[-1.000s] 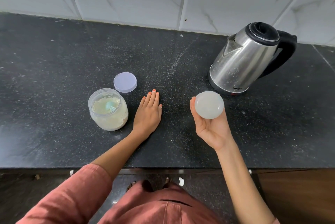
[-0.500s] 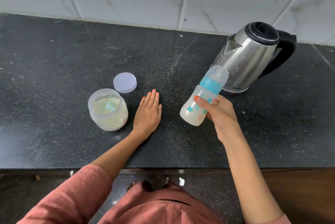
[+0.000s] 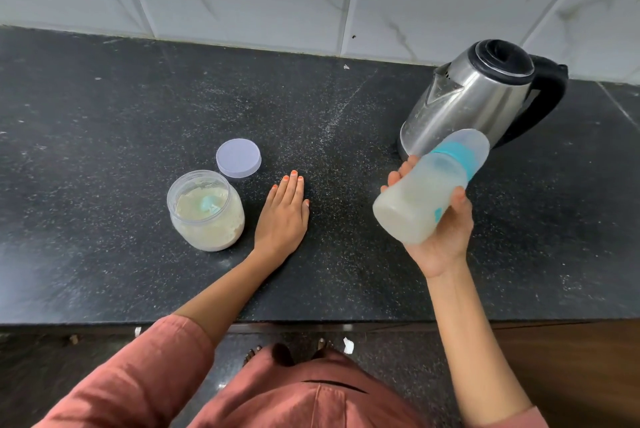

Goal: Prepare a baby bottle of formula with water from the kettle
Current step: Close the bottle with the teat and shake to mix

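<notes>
Looks like mixing step. Grips capped baby bottle (image 3: 426, 189) in right hand (image 3: 441, 240), fingers curled round lower body, tilted in air over right part of table (image 3: 104, 150), just before kettle (image 3: 474, 98). Rests left hand (image 3: 282, 219) flat on table, fingers straight, holding nothing. Calls next for firm shaking, cap tight. Frosted plastic, teal collar, milky fill; kettle rounded steel, black handle; open clear jar (image 3: 206, 211) of pale powder, round lilac lid (image 3: 238, 158) behind.

The person is wearing a loose terracotta-pink top (image 3: 304, 403), with a dark seam line (image 3: 332, 385) running across its front. The left sleeve (image 3: 149, 372) is ending near the elbow. The left hand (image 3: 282, 219) is wearing orange nail polish (image 3: 286, 178).
</notes>
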`<state>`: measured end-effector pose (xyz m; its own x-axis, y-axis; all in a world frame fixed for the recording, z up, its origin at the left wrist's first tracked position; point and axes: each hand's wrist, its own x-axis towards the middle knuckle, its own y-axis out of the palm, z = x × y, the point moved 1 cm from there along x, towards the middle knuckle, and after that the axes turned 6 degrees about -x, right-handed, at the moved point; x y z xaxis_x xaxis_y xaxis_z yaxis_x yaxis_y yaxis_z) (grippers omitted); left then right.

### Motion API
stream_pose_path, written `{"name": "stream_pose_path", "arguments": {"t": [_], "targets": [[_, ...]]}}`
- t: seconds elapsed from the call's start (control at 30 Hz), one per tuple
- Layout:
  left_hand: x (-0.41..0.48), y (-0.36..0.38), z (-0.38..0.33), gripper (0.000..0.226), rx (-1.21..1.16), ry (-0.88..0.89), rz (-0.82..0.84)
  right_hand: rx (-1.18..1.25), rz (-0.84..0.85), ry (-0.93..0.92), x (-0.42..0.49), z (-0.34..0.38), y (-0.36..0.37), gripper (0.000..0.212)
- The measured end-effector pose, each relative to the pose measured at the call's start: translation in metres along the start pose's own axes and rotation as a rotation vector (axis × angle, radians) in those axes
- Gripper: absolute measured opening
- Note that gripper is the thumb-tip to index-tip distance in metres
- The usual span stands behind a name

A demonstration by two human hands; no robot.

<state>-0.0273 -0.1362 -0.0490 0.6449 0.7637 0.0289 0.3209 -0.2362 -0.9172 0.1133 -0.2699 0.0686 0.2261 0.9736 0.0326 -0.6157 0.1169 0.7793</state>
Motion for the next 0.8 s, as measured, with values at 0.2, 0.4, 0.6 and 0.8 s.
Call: {"name": "stream_pose_path", "arguments": {"t": [0.2,0.4,0.6,0.8], "targets": [[0.000,0.000,0.001,0.051,0.008,0.002,0.008,0.469,-0.070,0.212,0.002,-0.010,-0.006,0.058],[0.000,0.000,0.001,0.051,0.007,-0.002,0.011,0.167,-0.196,0.219,0.003,-0.014,-0.005,0.059],[0.000,-0.001,0.000,0.051,0.010,-0.006,0.013,-0.700,-0.422,0.061,0.003,-0.006,0.002,0.057],[0.000,-0.002,0.000,0.051,-0.002,-0.001,0.013,-0.491,-0.746,-0.121,0.004,-0.017,0.003,0.022]]}}
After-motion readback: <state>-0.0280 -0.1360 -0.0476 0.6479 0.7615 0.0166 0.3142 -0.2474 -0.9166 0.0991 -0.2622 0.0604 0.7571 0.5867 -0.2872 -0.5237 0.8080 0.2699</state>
